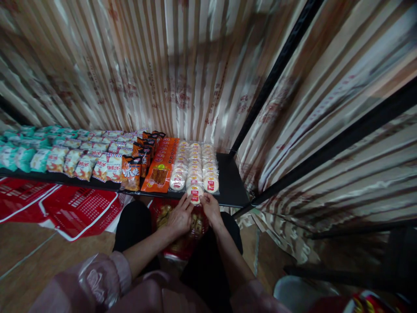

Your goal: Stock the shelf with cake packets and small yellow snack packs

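Between my two hands is a cracker packet (195, 195), clear-wrapped with a round white cracker and a red label, at the front end of the middle row. My left hand (181, 214) grips its left edge with the fingertips. On the opposite edge, my right hand (211, 209) pinches it with thumb and fingers. Similar cracker packets (210, 174) lie in overlapping rows behind and on either side. Left of them rests a flat orange snack bag (159, 171) with a window showing brown sticks.
The black shelf (230, 180) also bears small orange-black bags (131, 171), white snack bags (107, 166) and teal packets (23, 157). Black posts (276, 74) and a striped curtain (195, 87) stand behind. A red bag with golden packets (176, 250) sits between my knees. Red printed sheets (81, 208) lie at left.
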### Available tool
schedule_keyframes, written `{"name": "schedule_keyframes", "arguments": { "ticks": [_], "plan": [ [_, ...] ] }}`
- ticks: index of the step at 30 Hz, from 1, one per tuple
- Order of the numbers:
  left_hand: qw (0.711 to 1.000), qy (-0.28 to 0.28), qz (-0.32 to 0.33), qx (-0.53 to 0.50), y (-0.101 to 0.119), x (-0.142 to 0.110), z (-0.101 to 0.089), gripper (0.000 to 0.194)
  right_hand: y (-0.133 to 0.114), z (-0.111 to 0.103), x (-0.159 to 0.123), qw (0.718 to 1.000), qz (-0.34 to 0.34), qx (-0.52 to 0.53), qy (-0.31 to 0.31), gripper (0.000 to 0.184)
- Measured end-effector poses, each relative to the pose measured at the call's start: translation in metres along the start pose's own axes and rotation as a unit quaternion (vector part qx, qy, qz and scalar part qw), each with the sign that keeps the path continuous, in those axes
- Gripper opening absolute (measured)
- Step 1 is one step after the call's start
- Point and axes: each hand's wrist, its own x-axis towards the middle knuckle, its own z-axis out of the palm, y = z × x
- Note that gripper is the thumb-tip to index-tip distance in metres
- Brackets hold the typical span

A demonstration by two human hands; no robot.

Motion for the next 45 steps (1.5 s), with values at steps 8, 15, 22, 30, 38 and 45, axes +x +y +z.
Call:
{"name": "schedule_keyframes", "arguments": {
  "ticks": [8, 15, 22, 30, 38, 45],
  "plan": [
    [1.0, -0.005, 0.012, 0.01, -0.004, 0.007, -0.002, 0.048, -0.004, 0.003, 0.007, 0.999, 0.03, 0.043, 0.002, 0.028],
    [1.0, -0.011, 0.006, 0.027, -0.011, 0.008, 0.001, 0.053, -0.007, 0.005, 0.009, 1.0, 0.017, 0.001, 0.002, 0.029],
    [0.999, -0.035, 0.006, 0.037, -0.013, 0.011, -0.001, 0.054, -0.009, 0.006, 0.01, 0.999, 0.004, -0.039, 0.02, 0.027],
    [0.998, -0.04, 0.0, 0.042, -0.012, 0.014, 0.0, 0.051, -0.015, 0.004, 0.005, 0.994, -0.015, -0.09, 0.053, 0.018],
    [0.996, -0.051, 0.004, 0.069, -0.014, 0.014, 0.003, 0.056, -0.015, 0.006, -0.001, 0.968, -0.127, -0.197, 0.091, 0.017],
    [0.995, -0.053, -0.005, 0.089, -0.011, 0.015, 0.007, 0.058, -0.012, -0.005, -0.008, 0.93, -0.211, -0.276, 0.118, 0.027]
  ]
}}
